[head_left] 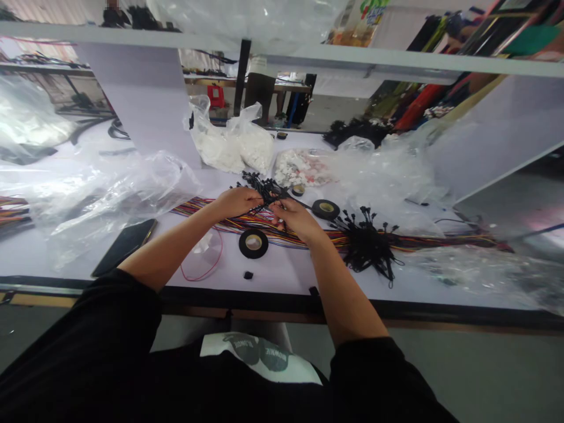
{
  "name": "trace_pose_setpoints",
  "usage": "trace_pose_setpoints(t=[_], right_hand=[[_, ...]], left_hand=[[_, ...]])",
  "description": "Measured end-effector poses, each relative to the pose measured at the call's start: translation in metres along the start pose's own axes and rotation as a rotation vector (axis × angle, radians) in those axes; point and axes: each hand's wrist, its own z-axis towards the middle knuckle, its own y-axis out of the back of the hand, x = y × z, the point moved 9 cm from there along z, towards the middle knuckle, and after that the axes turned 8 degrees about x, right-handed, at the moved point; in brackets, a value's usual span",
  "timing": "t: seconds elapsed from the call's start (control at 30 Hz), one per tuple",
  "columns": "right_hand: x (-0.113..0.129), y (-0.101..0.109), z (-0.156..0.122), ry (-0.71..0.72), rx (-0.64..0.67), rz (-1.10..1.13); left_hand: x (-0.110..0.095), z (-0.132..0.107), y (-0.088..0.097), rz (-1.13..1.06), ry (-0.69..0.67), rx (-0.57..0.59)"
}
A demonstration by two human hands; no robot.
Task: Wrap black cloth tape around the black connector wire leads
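Observation:
My left hand (238, 201) and my right hand (296, 217) meet over the middle of the table, fingertips a short way apart. Both are closed in a pinch on thin black wires at the near side of a bunch of black wires with small connectors (263, 187). Exactly which strands each holds is too small to tell. Beneath the hands runs a long bundle of multicoloured wires (240, 226), lying crosswise on the table. A roll of black tape (253, 243) lies just in front of them, and another tape roll (325, 209) sits right of my right hand.
A second bunch of black wires (368, 244) lies on the right. Bags of white parts (233, 144) stand behind, with a bag of white and red pieces (304, 167) beside them. A phone (124, 247), a pink wire (202, 278) and a small black piece (248, 275) lie in front. A shelf (291, 53) crosses above.

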Motion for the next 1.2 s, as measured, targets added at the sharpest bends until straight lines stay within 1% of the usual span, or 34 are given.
trace_pose_setpoints(t=[0.07, 0.13, 0.23, 0.3, 0.37, 0.4, 0.47, 0.53, 0.6, 0.63, 0.67, 0.73, 0.87, 0.93, 1.0, 1.07, 1.2], right_hand=[[0.010, -0.001, -0.005, 0.084, -0.026, 0.095], [0.018, -0.001, -0.009, 0.160, -0.050, 0.214], [0.019, -0.002, -0.012, 0.184, -0.059, 0.344], [0.019, 0.000, -0.013, 0.190, -0.110, 0.371], [0.018, 0.001, -0.013, 0.185, -0.149, 0.383], [0.018, 0.001, -0.013, 0.188, -0.169, 0.396], [0.019, 0.004, -0.015, 0.207, -0.232, 0.428], [0.022, 0.008, -0.017, 0.245, -0.313, 0.433], [0.026, 0.011, -0.018, 0.287, -0.365, 0.405], [0.027, 0.012, -0.018, 0.301, -0.378, 0.392], [0.029, 0.012, -0.018, 0.310, -0.380, 0.382], [0.030, 0.011, -0.017, 0.301, -0.337, 0.371], [0.032, 0.004, -0.013, 0.252, -0.153, 0.387], [0.032, 0.002, -0.013, 0.236, -0.110, 0.415], [0.032, 0.002, -0.014, 0.246, -0.123, 0.439], [0.035, 0.002, -0.016, 0.291, -0.163, 0.435], [0.041, 0.004, -0.021, 0.389, -0.260, 0.334]], left_hand=[[-0.001, -0.001, 0.000, -0.020, 0.004, -0.013], [-0.003, -0.003, 0.002, -0.104, 0.008, -0.041], [-0.005, -0.008, 0.000, -0.355, 0.012, -0.043], [-0.004, -0.011, -0.001, -0.519, 0.045, -0.045], [-0.006, -0.013, 0.000, -0.610, 0.031, -0.068], [-0.009, -0.013, 0.001, -0.618, -0.002, -0.076], [-0.015, -0.012, 0.003, -0.548, -0.055, -0.069], [-0.015, -0.011, 0.004, -0.400, -0.035, -0.067], [-0.013, -0.011, 0.008, -0.279, 0.007, -0.108], [-0.013, -0.012, 0.011, -0.259, 0.015, -0.132], [-0.014, -0.013, 0.013, -0.268, 0.015, -0.148], [-0.016, -0.015, 0.015, -0.355, 0.015, -0.161], [-0.012, -0.019, 0.012, -0.632, 0.078, -0.171], [-0.010, -0.020, 0.006, -0.771, 0.108, -0.146], [-0.009, -0.019, -0.001, -0.882, 0.112, -0.107], [-0.011, -0.018, -0.005, -0.945, 0.095, -0.091], [-0.013, -0.019, -0.002, -0.952, 0.085, -0.159]])
